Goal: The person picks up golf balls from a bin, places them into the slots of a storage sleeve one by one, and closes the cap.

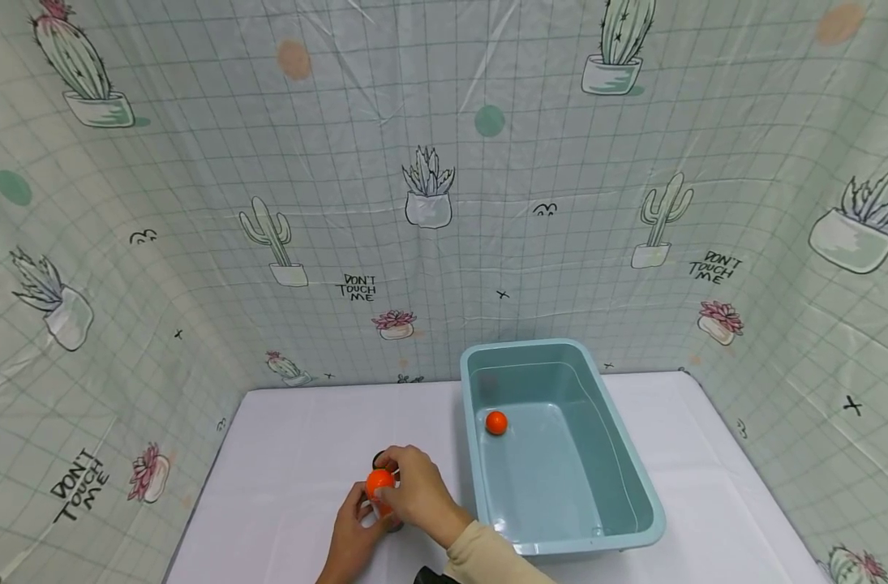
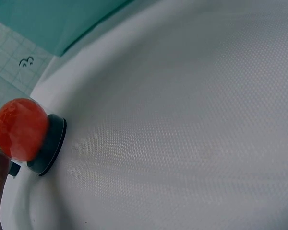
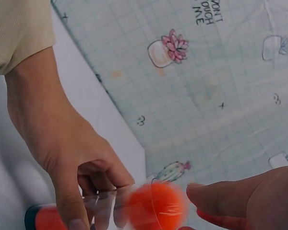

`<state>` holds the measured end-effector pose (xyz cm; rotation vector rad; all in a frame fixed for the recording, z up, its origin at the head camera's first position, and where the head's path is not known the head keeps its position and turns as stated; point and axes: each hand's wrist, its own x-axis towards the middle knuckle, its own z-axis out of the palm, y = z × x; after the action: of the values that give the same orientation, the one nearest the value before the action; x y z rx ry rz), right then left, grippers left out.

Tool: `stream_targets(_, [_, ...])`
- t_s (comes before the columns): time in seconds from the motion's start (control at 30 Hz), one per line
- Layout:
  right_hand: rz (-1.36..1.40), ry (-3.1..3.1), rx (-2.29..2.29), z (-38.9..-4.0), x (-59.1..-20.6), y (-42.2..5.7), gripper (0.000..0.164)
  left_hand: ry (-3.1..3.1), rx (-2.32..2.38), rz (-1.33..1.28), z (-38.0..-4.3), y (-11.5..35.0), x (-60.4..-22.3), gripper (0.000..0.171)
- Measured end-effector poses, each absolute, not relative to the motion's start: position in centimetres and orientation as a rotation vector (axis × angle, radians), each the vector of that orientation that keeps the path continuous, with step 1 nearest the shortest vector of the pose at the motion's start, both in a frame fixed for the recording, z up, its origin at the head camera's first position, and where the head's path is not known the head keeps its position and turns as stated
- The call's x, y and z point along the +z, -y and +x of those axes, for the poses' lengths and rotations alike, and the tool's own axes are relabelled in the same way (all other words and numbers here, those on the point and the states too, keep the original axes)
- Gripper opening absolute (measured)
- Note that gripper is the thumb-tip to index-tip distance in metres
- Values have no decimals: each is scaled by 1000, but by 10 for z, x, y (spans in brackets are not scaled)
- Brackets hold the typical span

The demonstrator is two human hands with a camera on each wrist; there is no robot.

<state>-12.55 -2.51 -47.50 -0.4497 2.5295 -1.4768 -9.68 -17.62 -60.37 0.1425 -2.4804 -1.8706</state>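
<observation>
My left hand [image 1: 351,531] grips a clear tube [image 3: 103,203], its fingers and thumb wrapped round the wall. At the tube's mouth sits an orange ball [image 1: 380,482], which my right hand [image 1: 423,492] pinches between thumb and fingers. The ball [image 3: 156,206] looks blurred in the right wrist view and partly overlaps the tube's rim. Another orange ball [image 2: 21,129] shows through the tube near its dark base [image 2: 50,146] in the left wrist view. A black round piece [image 1: 379,460] lies just behind my right hand, mostly hidden.
To the right stands a light blue plastic bin [image 1: 637,478] with one orange ball [image 1: 496,422] on its floor. A white cloth covers the table [image 1: 268,470]. Patterned curtains [image 1: 444,268] close off the back and both sides.
</observation>
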Motion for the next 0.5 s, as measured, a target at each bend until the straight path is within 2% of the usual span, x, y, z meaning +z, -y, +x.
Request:
stream_targets(0.23, [-496, -2470, -1609, -117, -467, 14, 24, 2444, -1917, 108, -94, 175, -606, 48])
stream_targets(0.5, [-534, -2368, -1724, -118, -439, -25, 27, 2512, -1809, 118, -98, 176, -607, 51])
